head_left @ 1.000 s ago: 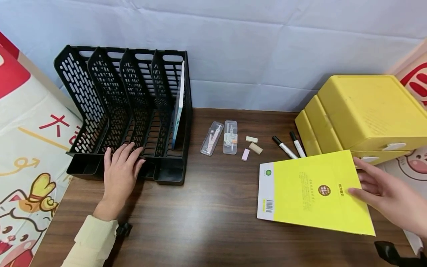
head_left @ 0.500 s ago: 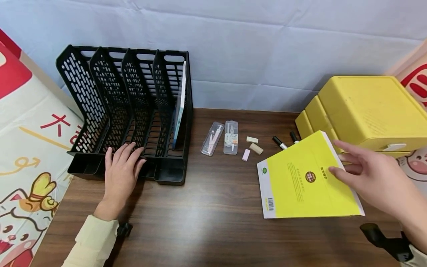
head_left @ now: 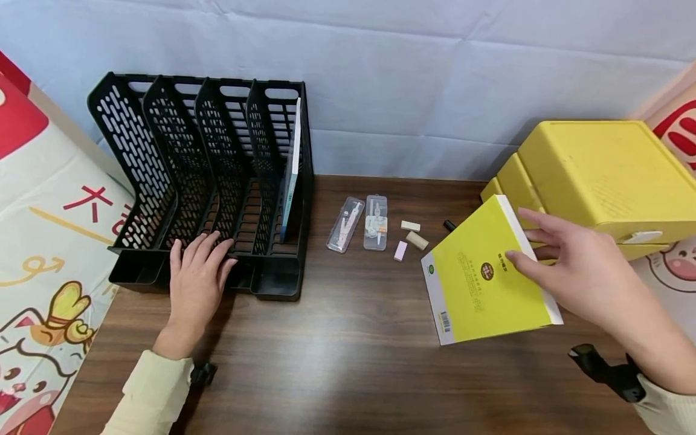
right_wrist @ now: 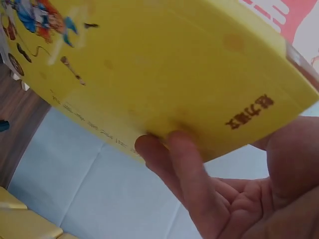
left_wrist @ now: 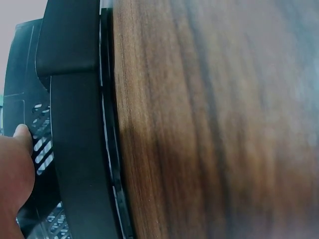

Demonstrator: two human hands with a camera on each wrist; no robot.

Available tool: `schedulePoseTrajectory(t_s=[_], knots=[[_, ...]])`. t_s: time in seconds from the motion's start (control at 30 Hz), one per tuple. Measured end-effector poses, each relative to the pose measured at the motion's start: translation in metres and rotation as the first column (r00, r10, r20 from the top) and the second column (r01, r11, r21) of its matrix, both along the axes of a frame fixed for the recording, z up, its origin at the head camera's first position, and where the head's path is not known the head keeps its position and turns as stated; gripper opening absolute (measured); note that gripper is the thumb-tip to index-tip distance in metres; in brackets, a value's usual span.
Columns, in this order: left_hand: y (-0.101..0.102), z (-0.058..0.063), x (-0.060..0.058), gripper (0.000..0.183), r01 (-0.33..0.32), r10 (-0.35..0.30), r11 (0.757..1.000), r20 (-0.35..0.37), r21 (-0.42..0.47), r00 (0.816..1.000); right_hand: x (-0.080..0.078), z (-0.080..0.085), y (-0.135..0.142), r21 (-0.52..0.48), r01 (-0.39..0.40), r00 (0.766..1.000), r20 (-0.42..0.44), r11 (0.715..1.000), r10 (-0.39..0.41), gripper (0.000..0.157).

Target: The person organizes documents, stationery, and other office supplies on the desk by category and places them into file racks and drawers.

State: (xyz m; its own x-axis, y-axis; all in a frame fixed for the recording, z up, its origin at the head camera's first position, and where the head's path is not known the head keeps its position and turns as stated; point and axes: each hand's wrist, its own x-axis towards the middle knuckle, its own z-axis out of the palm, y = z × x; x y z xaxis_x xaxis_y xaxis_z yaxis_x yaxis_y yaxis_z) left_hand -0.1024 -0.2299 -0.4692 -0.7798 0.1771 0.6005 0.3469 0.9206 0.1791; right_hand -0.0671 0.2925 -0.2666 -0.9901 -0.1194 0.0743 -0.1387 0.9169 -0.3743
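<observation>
Tabletop (head_left: 326, 368) below, book (head_left: 484, 281) between right fingers (right_wrist: 187, 162)

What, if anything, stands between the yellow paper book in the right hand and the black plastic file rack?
Only low things: two flat, clear plastic cases and three cream, tan and pink eraser-like blocks lie on the brown wood-grain table between book and rack. The left hand rests at the rack's front edge, before its middle slots.
</observation>
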Motion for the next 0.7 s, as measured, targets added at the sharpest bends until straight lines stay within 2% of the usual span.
schedulePoseTrajectory(t_s=[0.1,0.23,0.33,0.47,0.57,0.7], knots=[[-0.001,-0.001,0.001,0.038,-0.003,0.003,1.000,-0.004,-0.004,1.000,0.003,0.000,-0.004,0.009,-0.032,0.998,0.058,0.999,0.031,0.073],[-0.001,0.000,0.000,0.040,0.005,-0.004,1.000,0.008,-0.017,1.000,0.012,-0.001,-0.007,-0.007,-0.081,0.986,0.146,0.997,0.081,0.070],[0.000,0.001,-0.001,0.040,0.008,-0.008,1.000,0.005,-0.016,1.000,0.020,-0.002,-0.007,-0.047,-0.105,0.980,0.167,0.993,0.112,0.067],[-0.001,0.001,-0.001,0.038,0.005,-0.005,1.000,-0.010,-0.004,1.000,0.028,-0.004,-0.002,-0.066,-0.129,0.979,0.151,0.989,0.138,0.076],[-0.001,0.001,-0.001,0.039,0.006,-0.006,1.000,0.003,-0.007,1.000,0.031,-0.006,0.001,-0.089,-0.142,0.979,0.138,0.986,0.153,0.080],[-0.001,0.003,-0.001,0.040,0.012,-0.012,1.000,0.014,-0.020,1.000,0.032,-0.007,0.002,-0.141,-0.130,0.974,0.168,0.981,0.154,0.079]])
